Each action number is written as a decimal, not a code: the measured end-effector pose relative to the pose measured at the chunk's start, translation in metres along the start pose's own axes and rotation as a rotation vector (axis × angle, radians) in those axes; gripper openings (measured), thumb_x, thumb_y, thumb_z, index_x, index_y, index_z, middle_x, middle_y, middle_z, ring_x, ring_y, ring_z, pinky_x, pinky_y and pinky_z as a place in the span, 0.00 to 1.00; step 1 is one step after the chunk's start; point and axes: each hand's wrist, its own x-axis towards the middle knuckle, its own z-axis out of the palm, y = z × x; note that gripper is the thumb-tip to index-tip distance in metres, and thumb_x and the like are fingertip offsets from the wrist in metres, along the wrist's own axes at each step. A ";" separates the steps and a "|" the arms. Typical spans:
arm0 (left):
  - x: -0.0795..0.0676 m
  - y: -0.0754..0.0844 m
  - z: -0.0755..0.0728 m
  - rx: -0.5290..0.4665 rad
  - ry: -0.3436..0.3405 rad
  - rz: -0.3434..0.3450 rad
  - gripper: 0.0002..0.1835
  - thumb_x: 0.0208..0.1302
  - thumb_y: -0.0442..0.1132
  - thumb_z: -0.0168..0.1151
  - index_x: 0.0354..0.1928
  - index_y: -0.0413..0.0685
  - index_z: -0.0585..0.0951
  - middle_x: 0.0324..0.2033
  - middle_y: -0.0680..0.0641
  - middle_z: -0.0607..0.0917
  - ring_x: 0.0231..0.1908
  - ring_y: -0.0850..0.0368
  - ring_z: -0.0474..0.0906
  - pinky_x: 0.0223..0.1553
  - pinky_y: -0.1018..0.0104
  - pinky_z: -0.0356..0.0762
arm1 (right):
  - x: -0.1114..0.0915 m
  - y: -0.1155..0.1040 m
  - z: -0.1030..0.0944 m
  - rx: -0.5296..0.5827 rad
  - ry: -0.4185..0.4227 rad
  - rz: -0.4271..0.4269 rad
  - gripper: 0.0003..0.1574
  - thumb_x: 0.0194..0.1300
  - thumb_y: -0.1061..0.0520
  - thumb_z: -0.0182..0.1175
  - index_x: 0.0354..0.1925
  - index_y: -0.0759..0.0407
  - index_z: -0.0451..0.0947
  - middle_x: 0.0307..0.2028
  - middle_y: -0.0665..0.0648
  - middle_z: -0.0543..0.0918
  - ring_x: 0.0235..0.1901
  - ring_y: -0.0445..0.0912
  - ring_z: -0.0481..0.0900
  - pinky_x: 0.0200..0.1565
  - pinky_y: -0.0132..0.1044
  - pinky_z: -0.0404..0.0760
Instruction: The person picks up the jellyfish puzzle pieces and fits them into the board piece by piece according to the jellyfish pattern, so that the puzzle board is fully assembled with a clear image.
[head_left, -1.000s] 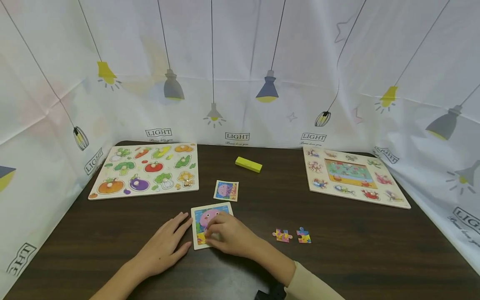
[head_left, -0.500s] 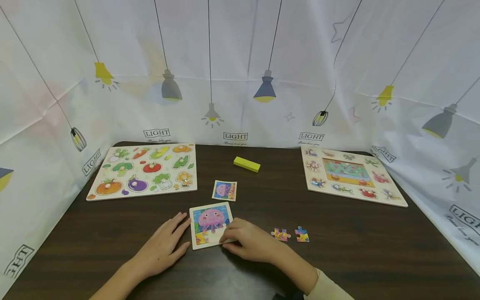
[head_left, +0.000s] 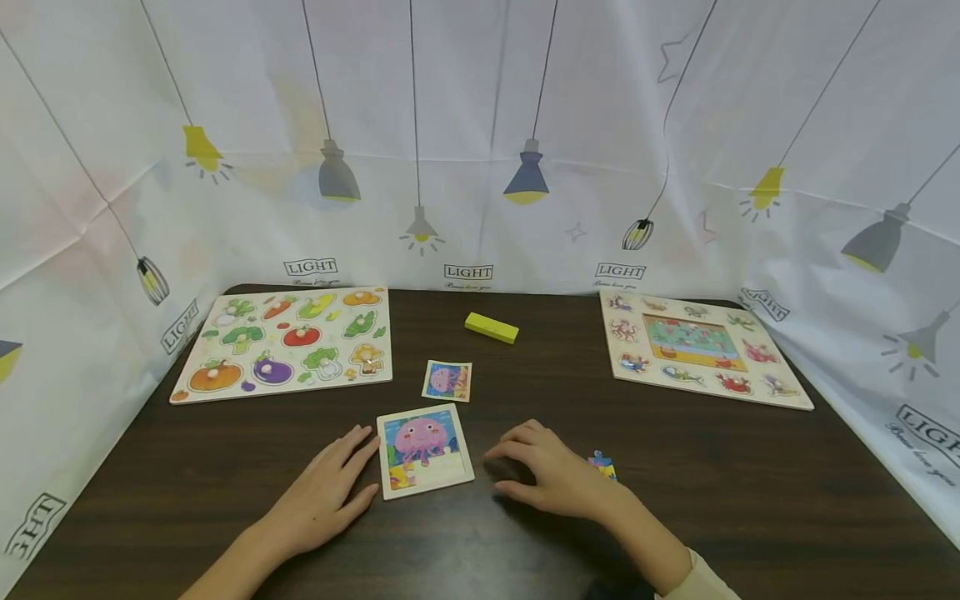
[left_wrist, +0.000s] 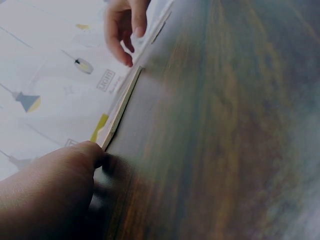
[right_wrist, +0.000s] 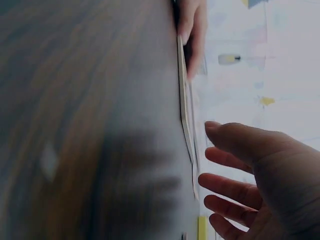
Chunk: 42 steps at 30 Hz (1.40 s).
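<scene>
A small square jigsaw board (head_left: 442, 479) with a pink octopus picture lies on the dark table; its lower part shows bare wood beside a yellow corner piece (head_left: 401, 476). My left hand (head_left: 322, 496) lies flat at the board's left edge, fingers fairly straight, fingertips touching that edge. To the board's right, my right hand (head_left: 558, 475) hovers over the table with loosely bent fingers, holding nothing. In the right wrist view its fingers (right_wrist: 232, 190) are spread apart. Beyond it a blue-and-yellow jigsaw piece (head_left: 602, 465) shows partly; the pink-and-yellow pieces beside it are hidden behind the hand.
Behind the board lies a small octopus picture card (head_left: 447, 381), and farther back a yellow block (head_left: 491, 327). A vegetable peg puzzle (head_left: 292, 342) is at the back left, a sea-animal puzzle (head_left: 705, 350) at the back right. A printed white curtain (head_left: 465, 100) encloses the table.
My right hand has drawn off the jigsaw board and moved right toward the loose pieces, uncovering the octopus picture. My left hand has stayed at the board's edge.
</scene>
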 end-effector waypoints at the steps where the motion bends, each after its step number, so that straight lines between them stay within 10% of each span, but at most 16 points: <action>1: 0.000 0.000 0.000 -0.001 0.001 0.000 0.32 0.64 0.51 0.54 0.66 0.43 0.64 0.65 0.41 0.60 0.66 0.48 0.53 0.62 0.49 0.55 | -0.003 0.002 -0.001 -0.007 0.003 0.015 0.20 0.59 0.47 0.63 0.49 0.51 0.77 0.44 0.46 0.75 0.46 0.41 0.67 0.48 0.42 0.71; 26: -0.001 0.000 0.001 -0.014 0.004 -0.005 0.32 0.64 0.51 0.54 0.66 0.43 0.63 0.65 0.41 0.60 0.66 0.48 0.53 0.62 0.49 0.55 | -0.052 0.041 -0.008 -0.064 0.106 0.169 0.28 0.53 0.42 0.66 0.48 0.55 0.77 0.45 0.50 0.72 0.44 0.44 0.66 0.43 0.47 0.70; 42: 0.000 -0.001 0.000 -0.004 0.001 -0.002 0.32 0.64 0.51 0.54 0.66 0.43 0.63 0.66 0.41 0.60 0.66 0.48 0.53 0.62 0.49 0.56 | -0.054 0.046 -0.002 0.000 0.178 0.095 0.13 0.50 0.54 0.69 0.37 0.52 0.80 0.40 0.47 0.76 0.37 0.39 0.65 0.34 0.33 0.70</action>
